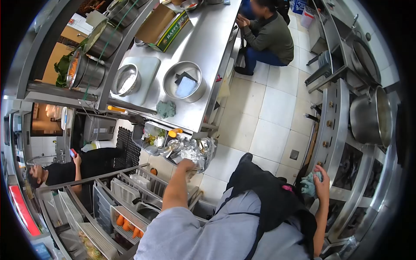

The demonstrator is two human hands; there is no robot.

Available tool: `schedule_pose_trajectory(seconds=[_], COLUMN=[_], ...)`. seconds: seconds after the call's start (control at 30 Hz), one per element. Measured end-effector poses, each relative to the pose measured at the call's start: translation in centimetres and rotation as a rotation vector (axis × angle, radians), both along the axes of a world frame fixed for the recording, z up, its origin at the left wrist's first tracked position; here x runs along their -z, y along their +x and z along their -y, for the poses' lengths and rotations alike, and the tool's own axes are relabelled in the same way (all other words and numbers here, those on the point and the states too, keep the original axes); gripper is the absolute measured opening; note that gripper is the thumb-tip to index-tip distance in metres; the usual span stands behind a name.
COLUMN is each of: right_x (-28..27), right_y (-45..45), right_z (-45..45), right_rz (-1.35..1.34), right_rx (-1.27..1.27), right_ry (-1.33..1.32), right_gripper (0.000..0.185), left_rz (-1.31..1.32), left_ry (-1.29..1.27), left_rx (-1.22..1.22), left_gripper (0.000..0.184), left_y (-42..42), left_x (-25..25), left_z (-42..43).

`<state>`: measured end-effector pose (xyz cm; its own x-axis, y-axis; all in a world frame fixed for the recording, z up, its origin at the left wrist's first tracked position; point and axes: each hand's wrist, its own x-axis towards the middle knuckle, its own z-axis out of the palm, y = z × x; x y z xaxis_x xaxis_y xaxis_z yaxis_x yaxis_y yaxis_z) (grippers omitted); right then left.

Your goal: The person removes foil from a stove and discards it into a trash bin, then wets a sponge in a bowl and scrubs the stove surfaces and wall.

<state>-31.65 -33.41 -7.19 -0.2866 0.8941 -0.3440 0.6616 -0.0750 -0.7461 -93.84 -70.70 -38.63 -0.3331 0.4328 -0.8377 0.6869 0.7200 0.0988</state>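
Foil, one crumpled, shiny heap of it, lies in the bin below the corner of the smooth steel table. I have my left hand down at its near edge; the fingers are hidden, so I cannot tell how far they are open or whether they grip anything. Beside the foil, leafy scraps fill the other end.

My right hand is well apart from it, near the stove, its fingers loosely curled round one bunched, grey-green rag. One cloth of similar colour lies rumpled on the table.

Two round metal vessels stand there too: a bowl on one flat, pale board, and a deeper pan holding a blue, rectangular block and something dark. Behind them sits one open cardboard box.

One big, round metal pot is on the stove. Several carrots lie in a plastic mesh basket. I count two other people: one low beside the table's far end, one in black, with one red phone.
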Motion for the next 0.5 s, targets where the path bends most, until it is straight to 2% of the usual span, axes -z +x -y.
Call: schedule_pose_trajectory(seconds=[0.03, 0.1, 0.13, 0.17, 0.27, 0.33, 0.37, 0.4, 0.43, 0.47, 0.5], right_x=[0.2, 0.9, 1.1, 1.3, 2.3, 2.2, 2.6, 3.3, 5.2, 4.5, 4.4], right_y=[0.0, 0.0, -0.5, -1.4, -2.7, -6.0, -7.4, -8.3, -9.0, -10.6, -11.0], right_z=[0.1, 0.3, 0.3, 0.5, -0.1, 0.1, 0.0, -0.1, 0.3, 0.0, 0.0], right_rz=[-0.005, -0.015, -0.019, -0.065, -0.098, -0.222, -0.274, -0.311, -0.338, -0.357, -0.376], right_rx=[-0.002, 0.006, 0.008, 0.033, 0.013, -0.042, -0.127, -0.193, -0.196, -0.297, -0.3], right_ry=[0.006, -0.018, -0.011, -0.02, -0.048, 0.036, 0.049, 0.077, 0.0, 0.097, 0.136], right_gripper=[0.043, 0.043, 0.043, 0.043, 0.049, 0.06, 0.065, 0.071, 0.078, 0.071, 0.058], left_rz=[0.143, 0.123, 0.18, 0.104, 0.202, 0.525, 0.936, 1.115, 1.381, 1.446, 1.171], left_ry=[0.035, 0.205, 0.26, 0.373, 0.733, 0.939, 0.729, 0.777, 0.586, 0.519, 0.57], left_rx=[0.056, -0.096, -0.093, -0.125, -0.386, -0.464, -0.565, -0.446, -0.53, -0.438, 0.016], left_gripper=[0.054, 0.047, 0.046, 0.044, 0.039, 0.039, 0.048, 0.057, 0.059, 0.058, 0.062], left_y=[1.9, 6.9, 9.2, 11.1, 18.5, 23.1, 25.1, 27.3, 29.3, 30.5, 29.9], left_x=[-1.0, -4.6, -7.3, -5.4, -15.6, -18.4, -21.4, -23.9, -24.9, -27.5, -26.6], left_z=[-2.8, -7.8, -11.3, -13.3, -23.7, -28.5, -30.6, -31.7, -32.2, -32.4, -32.8])
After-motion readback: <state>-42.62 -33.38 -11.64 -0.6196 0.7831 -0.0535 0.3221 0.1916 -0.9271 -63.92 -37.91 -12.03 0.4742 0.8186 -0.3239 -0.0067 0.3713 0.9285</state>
